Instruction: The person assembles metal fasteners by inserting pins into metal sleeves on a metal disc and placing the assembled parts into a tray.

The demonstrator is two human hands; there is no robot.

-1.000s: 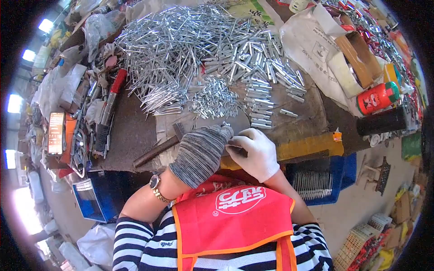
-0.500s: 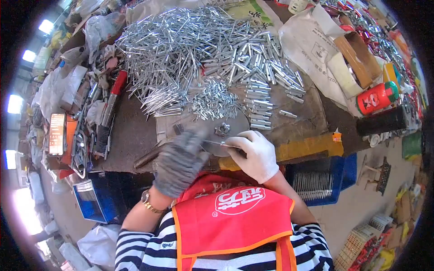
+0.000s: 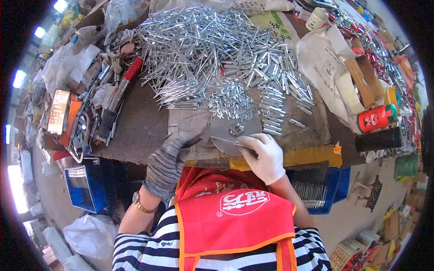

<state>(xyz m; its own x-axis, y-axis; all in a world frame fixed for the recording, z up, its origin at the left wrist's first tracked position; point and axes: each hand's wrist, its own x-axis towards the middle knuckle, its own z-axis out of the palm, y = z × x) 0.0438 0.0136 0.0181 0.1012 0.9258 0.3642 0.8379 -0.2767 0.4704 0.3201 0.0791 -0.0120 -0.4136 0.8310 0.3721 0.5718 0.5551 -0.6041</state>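
Note:
My right hand [image 3: 263, 158], in a white glove, pinches a thin metal rod [image 3: 224, 141] between thumb and fingers. The rod points left across a round grey disc [image 3: 218, 131] at the table's front edge. On the disc sits a small star-shaped metal part [image 3: 236, 130]. My left hand [image 3: 165, 165], in a grey striped glove, is left of the disc, apart from the rod. Its fingers are bent together around something dark that I cannot make out. Behind the disc lies a heap of small metal pins [image 3: 230, 100], and to its right a row of metal sleeves [image 3: 272, 113].
A large pile of thin metal rods [image 3: 181, 49] covers the back of the table. Tools and a red-handled tool [image 3: 133, 68] lie left, near a lit phone [image 3: 59, 112]. A red can [image 3: 376, 118] stands right. Blue bins [image 3: 334, 189] sit below the table.
My left hand has drawn back left and down, away from the rod. My right hand still pinches the rod. The whole view has shifted slightly.

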